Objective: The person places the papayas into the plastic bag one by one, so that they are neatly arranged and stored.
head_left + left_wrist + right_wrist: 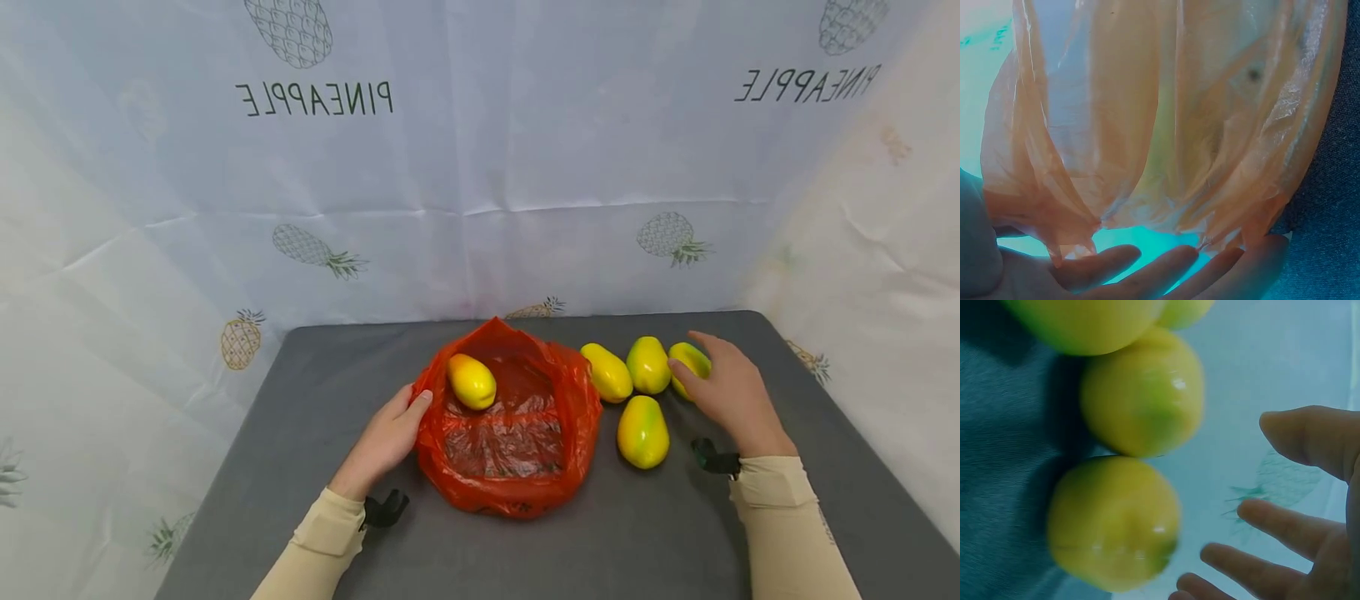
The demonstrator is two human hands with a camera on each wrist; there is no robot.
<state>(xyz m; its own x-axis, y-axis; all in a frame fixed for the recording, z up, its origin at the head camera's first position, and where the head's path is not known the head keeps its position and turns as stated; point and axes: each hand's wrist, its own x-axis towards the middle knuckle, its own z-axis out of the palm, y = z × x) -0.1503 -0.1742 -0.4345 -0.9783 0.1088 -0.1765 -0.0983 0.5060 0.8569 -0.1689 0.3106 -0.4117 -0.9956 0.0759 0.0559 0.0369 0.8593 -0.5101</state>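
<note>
A red plastic bag [510, 496] lies with its mouth spread wide in the head view. One shiny yellow mango [472, 382] with an orange end is inside, at the upper left. My left hand [392, 435] holds the bag's left rim, thumb over the edge; the left wrist view has the thin film [1104, 125] reaching down to the fingers. To the bag's right, my right hand [731, 390] hovers with spread fingers at the rightmost yellow-green mango [684, 367]. In the right wrist view a gap shows between those fingers and the nearest mango [1116, 525].
Right of the bag sit more mangoes: one against its side [607, 373], one at the back [649, 365] and one nearer the front [643, 433]. They stand on a dark grey table [337, 375]. Pale pineapple-print cloth [510, 167] hangs behind and at both sides.
</note>
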